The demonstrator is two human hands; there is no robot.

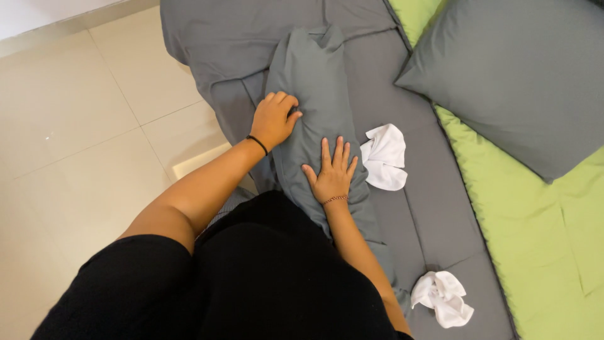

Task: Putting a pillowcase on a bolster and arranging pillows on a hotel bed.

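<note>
Two hands lay on one item: a long, soft grey pillow in a grey fabric case (311, 94), lying lengthwise on the grey bedcover (402, 214) at the bed's near-left edge, beside the cream tiled floor (82, 126).

Grip, as I logged it:
- Left hand (275, 119), black band at the wrist: fingers curled shut into the pillow's left flank, pinching a fold of the case.
- Right hand (331, 173), thin red bracelet at the wrist: open, palm flat and fingers spread, pressing on the pillow's near part, gripping nothing.

Handling, by my judgement: light, limp, compressible; it dented under both hands. The case looked loose and creased, so the cloth would likely slide over the filling if pulled alone. I would take hold through the cloth into the stuffing, at a flank or at the gathered far end, not on the slack fabric.

Surroundings:
- Crumpled white cloth (384, 157), just beside the right hand's fingertips, touching or nearly touching the pillow's right edge.
- Second crumpled white cloth (442, 297), near the bed's near edge, apart from the hands.
- Large square grey cushion (516, 82) on the lime-green sheet (541, 233), well to the right.

Obstructions: only the nearer white cloth crowded the pillow; my own dark-clothed body hid its near end.
</note>
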